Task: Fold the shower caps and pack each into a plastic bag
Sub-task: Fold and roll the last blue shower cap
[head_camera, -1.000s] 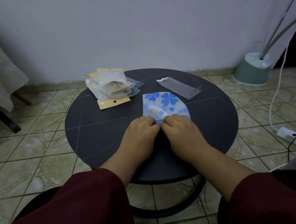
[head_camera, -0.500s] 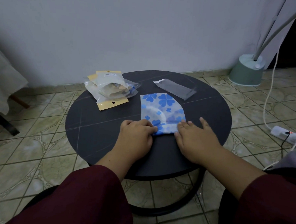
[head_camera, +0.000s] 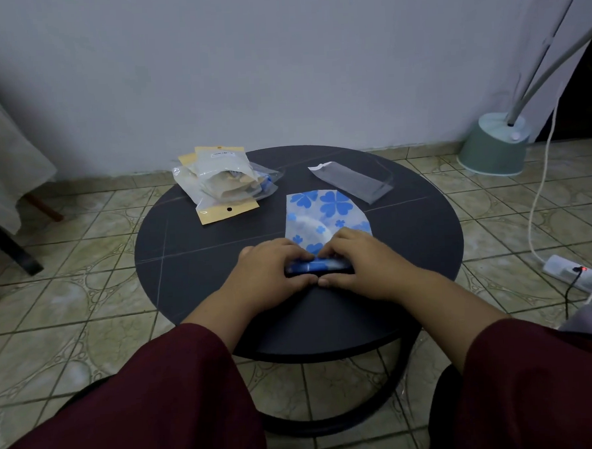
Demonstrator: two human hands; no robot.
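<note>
Both hands [head_camera: 319,273] pinch rolled near edge of shower cap [head_camera: 325,212].

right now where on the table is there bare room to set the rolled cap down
Bare room: the left side, below the packed bags, left of the left hand; also the right edge, right of the shower cap. Crowded: the far middle, around the empty plastic bag.

Shower cap [head_camera: 323,212] — white with blue clovers; table [head_camera: 193,260] dark grey; packets [head_camera: 222,183] yellow-edged; sleeves [head_camera: 153,403] maroon.
</note>
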